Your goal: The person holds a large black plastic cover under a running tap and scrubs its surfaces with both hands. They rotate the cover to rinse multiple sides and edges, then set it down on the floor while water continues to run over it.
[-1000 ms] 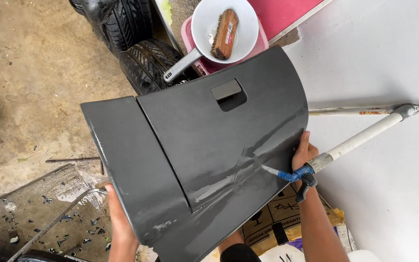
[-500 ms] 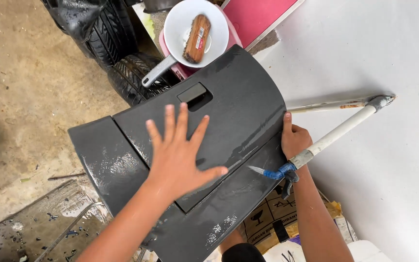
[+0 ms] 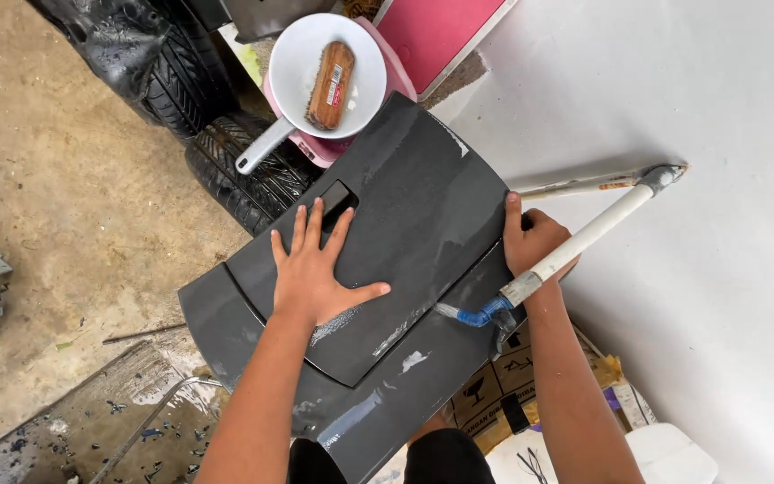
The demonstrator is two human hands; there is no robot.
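**Wet grey panel steadied, palm flat on it**

Nearest, at 6 o'clock, the dark grey moulded plastic panel with a recessed handle (image 3: 423,206) leans up against the person's lap. A printed brown cardboard box (image 3: 485,394) lies beneath it at 5 o'clock.

The left hand (image 3: 315,273) lies at the panel's middle, just below the handle recess. Its fingers are spread wide and its palm is pressed flat on the wet, streaked face.

At 3 o'clock the right hand (image 3: 535,242) is curled round the panel's right edge. It clamps a white pipe with a blue-taped tip (image 3: 593,233) against that edge, the tip lying on the panel's lower part.

The step in hand looks like rubbing the wetted surface by palm. A further pass would call for a firm hold on the edge so the panel does not slide.

Farther off, at 11 o'clock, black rubber tyres (image 3: 226,170) lie on the concrete floor (image 3: 47,179). At 12 o'clock a white plastic dipper (image 3: 293,63) holds a brown scrubbing brush (image 3: 331,85).
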